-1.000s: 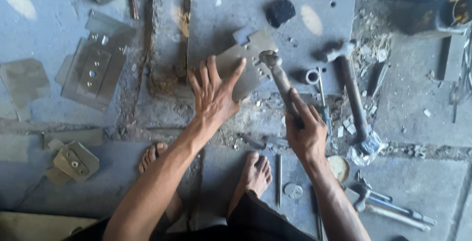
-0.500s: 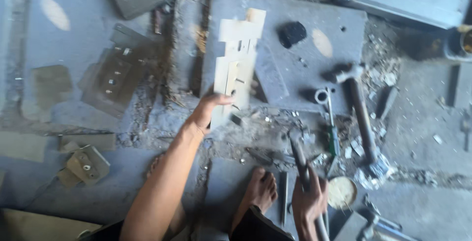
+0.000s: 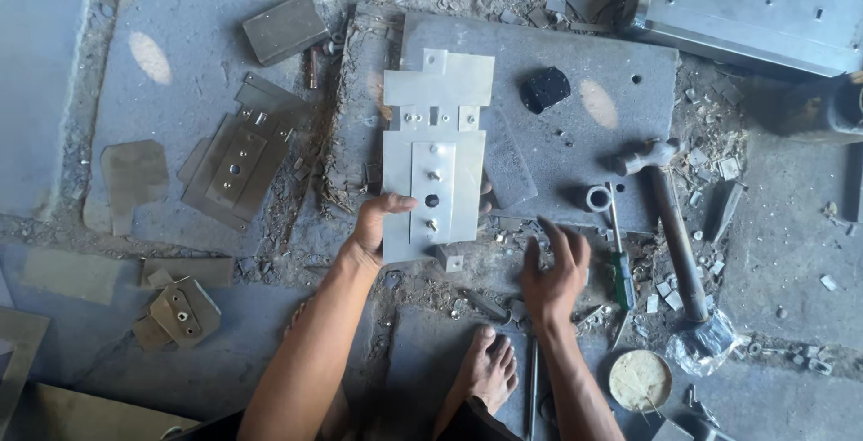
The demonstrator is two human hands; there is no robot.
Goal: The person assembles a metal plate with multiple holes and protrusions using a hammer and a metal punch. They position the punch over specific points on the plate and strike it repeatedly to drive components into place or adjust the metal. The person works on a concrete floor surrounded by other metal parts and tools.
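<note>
The left hand (image 3: 382, 225) grips the plate (image 3: 433, 158) by its near edge; the right hand (image 3: 553, 270) hovers open. One-handed, the plate could slip sideways.

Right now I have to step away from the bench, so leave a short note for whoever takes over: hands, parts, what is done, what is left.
Left hand: grips the lower left edge of the pale metal plate assembly, which lies flat on the grey steel slab.
Right hand: empty, fingers spread over the debris below the slab.
Nearby: hammer, green-handled screwdriver and metal ring, right of the hand.
Done: bolts sit in the plates.
Left: one centre hole looks open; tightness cannot be judged.
</note>
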